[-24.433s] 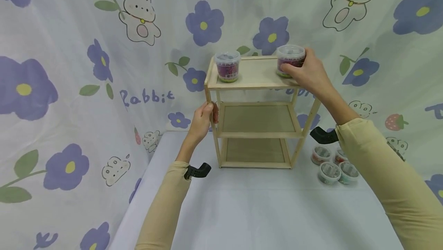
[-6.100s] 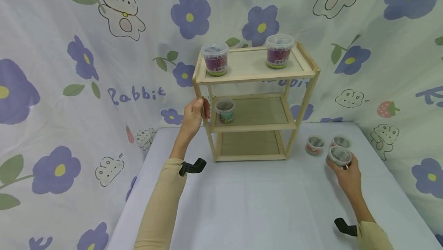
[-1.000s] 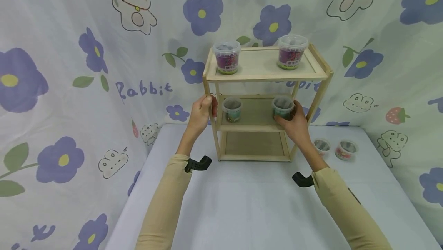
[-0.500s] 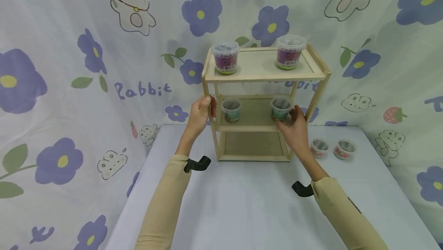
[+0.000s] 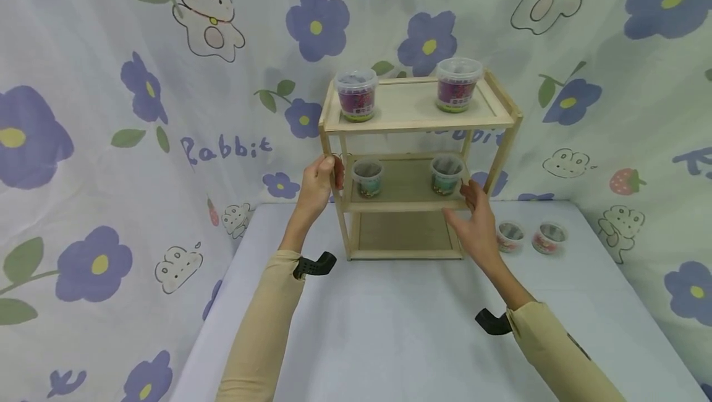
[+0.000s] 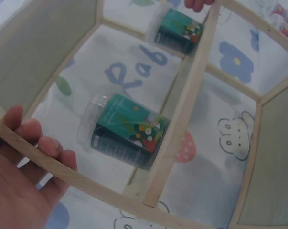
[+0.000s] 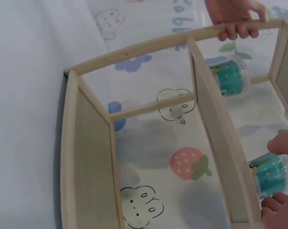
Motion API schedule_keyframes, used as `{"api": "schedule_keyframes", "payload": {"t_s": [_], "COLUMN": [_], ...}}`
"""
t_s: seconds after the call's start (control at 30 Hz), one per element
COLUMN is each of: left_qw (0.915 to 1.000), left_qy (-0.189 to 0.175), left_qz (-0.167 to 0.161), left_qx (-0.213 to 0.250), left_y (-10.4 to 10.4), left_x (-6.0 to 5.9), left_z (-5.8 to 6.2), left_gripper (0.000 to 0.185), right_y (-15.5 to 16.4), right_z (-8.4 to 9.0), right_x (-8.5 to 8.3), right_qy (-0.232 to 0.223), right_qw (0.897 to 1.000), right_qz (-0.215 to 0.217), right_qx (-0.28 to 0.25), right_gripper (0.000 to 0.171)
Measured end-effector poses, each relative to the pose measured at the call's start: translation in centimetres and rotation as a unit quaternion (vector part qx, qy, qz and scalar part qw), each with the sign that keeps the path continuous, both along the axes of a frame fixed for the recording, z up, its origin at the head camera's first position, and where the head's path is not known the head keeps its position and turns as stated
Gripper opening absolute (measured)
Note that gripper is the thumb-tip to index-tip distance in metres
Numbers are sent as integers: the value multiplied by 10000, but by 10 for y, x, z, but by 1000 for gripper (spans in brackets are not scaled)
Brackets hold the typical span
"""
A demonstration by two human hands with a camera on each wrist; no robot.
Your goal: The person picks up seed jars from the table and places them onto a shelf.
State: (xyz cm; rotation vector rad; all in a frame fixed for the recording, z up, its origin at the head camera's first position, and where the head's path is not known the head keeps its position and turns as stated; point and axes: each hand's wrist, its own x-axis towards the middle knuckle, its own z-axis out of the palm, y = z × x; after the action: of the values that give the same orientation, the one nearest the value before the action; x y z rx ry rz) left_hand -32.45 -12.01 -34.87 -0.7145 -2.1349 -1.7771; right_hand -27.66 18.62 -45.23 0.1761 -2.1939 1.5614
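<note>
A three-tier wooden rack [image 5: 408,119] stands on the table. My left hand [image 5: 314,187] grips its left front post, the fingers curled round the wood [image 6: 81,183]. Two green tubs with clear lids sit on the middle tier: a left tub [image 5: 368,185] close to that post and a right tub [image 5: 445,183]. My right hand [image 5: 476,222] is just in front of the right tub, thumb and fingers spread apart and holding nothing. In the right wrist view, its thumb and fingertips lie either side of this tub [image 7: 269,177].
Two purple-labelled tubs stand on the top tier, a left one [image 5: 357,102] and a right one [image 5: 457,91]. Right of the rack, two red-labelled tubs [image 5: 510,240] [image 5: 549,241] stand on the white table [image 5: 389,328]. A patterned curtain [image 5: 222,111] hangs behind.
Over the last second my right hand has let go of the right green tub and drawn back toward me. Earlier it brought both green tubs from the table. My left hand keeps its grip.
</note>
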Motion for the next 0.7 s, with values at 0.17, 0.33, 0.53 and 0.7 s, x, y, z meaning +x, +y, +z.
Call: {"api": "schedule_keyframes", "payload": {"t_s": [0.17, 0.33, 0.53, 0.7], "left_qw": [10000, 10000, 9999, 9998], "left_qy": [-12, -57, -112, -135], "left_qz": [8, -39, -3, 27], "left_qx": [22, 31, 99, 105], "left_y": [-1, 0, 0, 1], "left_x": [0, 1, 2, 2], "left_z": [0, 0, -1, 0], "left_gripper": [43, 44, 44, 43], "right_y": [1, 5, 14, 24], "right_z": [-2, -6, -9, -10], "right_x": [8, 16, 24, 32], "right_qy": [-88, -155, -138, 11], "right_qw": [9970, 9939, 9933, 9920], "right_qz": [247, 303, 237, -8], "right_qx": [-729, -1047, -1119, -1266], "right_gripper": [83, 81, 76, 69]}}
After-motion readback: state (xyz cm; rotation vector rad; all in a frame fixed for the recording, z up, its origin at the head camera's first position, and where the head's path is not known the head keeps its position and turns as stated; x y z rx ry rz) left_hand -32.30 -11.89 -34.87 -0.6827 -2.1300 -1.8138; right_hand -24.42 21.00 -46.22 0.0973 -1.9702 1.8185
